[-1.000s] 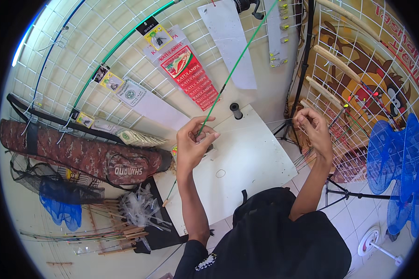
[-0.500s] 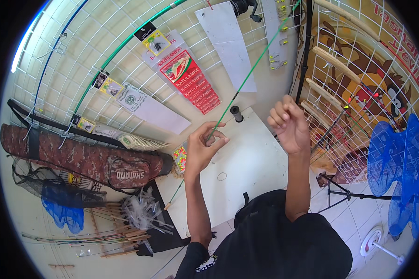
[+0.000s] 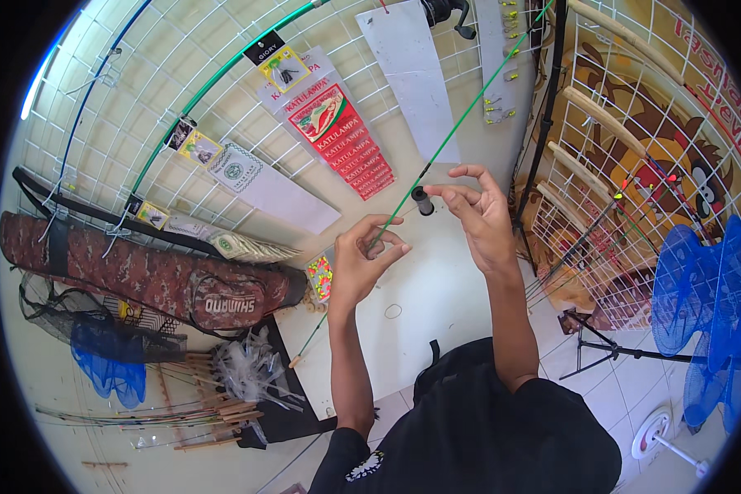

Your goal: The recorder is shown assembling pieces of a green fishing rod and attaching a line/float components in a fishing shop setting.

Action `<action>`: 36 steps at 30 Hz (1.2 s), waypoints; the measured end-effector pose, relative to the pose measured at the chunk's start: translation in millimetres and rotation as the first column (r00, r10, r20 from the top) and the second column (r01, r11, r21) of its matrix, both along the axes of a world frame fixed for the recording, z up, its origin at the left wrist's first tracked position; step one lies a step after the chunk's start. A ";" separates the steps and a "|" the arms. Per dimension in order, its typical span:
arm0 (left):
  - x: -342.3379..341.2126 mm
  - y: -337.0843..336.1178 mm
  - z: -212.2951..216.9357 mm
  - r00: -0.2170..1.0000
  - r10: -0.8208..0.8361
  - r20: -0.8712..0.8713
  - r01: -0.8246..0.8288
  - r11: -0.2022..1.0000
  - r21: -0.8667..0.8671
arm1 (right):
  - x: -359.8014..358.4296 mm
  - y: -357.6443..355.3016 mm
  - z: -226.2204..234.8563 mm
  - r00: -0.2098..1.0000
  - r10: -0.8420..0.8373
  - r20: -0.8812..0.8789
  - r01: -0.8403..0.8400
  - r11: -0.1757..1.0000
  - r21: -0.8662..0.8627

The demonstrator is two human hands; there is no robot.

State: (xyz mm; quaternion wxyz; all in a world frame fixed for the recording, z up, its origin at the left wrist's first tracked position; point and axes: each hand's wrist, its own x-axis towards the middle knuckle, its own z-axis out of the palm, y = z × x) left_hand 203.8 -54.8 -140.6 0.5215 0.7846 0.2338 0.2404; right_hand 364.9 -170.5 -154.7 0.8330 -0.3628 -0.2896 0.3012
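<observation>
Two bare hands worked above a white surface [image 3: 453,284], both reaching in from the lower edge of the view. The left hand [image 3: 361,262] was curled around a slender green rod [image 3: 461,123], which passed between its thumb and fingers; the thumb tip and forefinger tip stood apart. The rod ran on a slant, its pale lower end near the left edge of the surface and its upper length rising past the right hand [image 3: 484,221] toward the top of the view. That right hand was raised with its fingers partly bent and fanned, the foremost fingertip close to the rod; whether it pinched something fine could not be told.

Behind the fingertips, a dark cylinder [image 3: 425,206] stood near the far side of the surface. A packet of small orange and yellow-green pieces [image 3: 321,278] lay left of the left hand, and a thin ring shape [image 3: 393,311] showed on the white top. Beyond the left side was a brown camouflage bag [image 3: 140,267]. A red-and-white packet strip [image 3: 342,136] hung on the wall, and blue nets [image 3: 679,288] hung at far right.
</observation>
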 end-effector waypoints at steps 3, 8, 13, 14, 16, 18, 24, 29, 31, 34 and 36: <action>0.9 -0.8 -1.0 0.999 -0.004 0.034 0.004 1.000 -0.004 | -0.3 4.4 -2.2 0.998 -0.045 0.038 0.046 0.999 -0.013; 0.4 -0.5 0.1 0.999 -0.022 0.024 0.022 1.000 -0.018 | -2.3 4.9 0.4 0.991 -0.123 0.059 0.124 0.992 0.000; 0.5 -0.9 1.8 1.000 -0.023 -0.019 0.023 1.000 -0.005 | -1.8 7.6 -6.8 0.985 -0.162 0.067 0.160 0.986 0.037; -0.3 -1.1 2.8 0.999 -0.023 -0.035 0.023 1.000 0.003 | -2.5 8.0 -6.6 0.982 -0.178 0.058 0.176 0.984 0.036; -1.5 -0.5 2.2 0.999 -0.026 -0.024 0.026 1.000 0.008 | -4.9 8.9 -2.3 0.980 -0.199 0.033 0.198 0.980 0.026; -1.3 -0.8 2.1 0.999 -0.031 -0.009 0.031 0.999 0.015 | -6.3 9.8 0.2 0.973 -0.229 0.001 0.229 0.973 -0.001; -0.9 -2.3 4.3 1.000 -0.025 -0.004 0.025 0.999 0.024 | -5.2 14.0 -8.7 0.971 -0.233 0.049 0.235 0.971 -0.037; -1.6 -0.6 2.4 0.999 -0.033 -0.031 0.034 0.999 0.032 | -13.7 17.4 -2.9 0.943 -0.329 -0.049 0.330 0.944 0.021; -1.6 -3.0 3.1 1.000 -0.028 -0.008 0.028 0.999 0.024 | -13.6 16.3 -9.3 0.947 -0.318 -0.036 0.319 0.948 0.006; -1.7 -2.1 6.6 1.000 -0.025 -0.018 0.025 1.000 -0.006 | -12.9 13.5 -13.3 0.953 -0.301 0.020 0.301 0.952 -0.061; -2.9 -1.9 8.9 0.997 -0.032 -0.071 0.029 0.999 -0.037 | -13.1 12.7 -15.7 0.952 -0.293 0.089 0.300 0.951 -0.076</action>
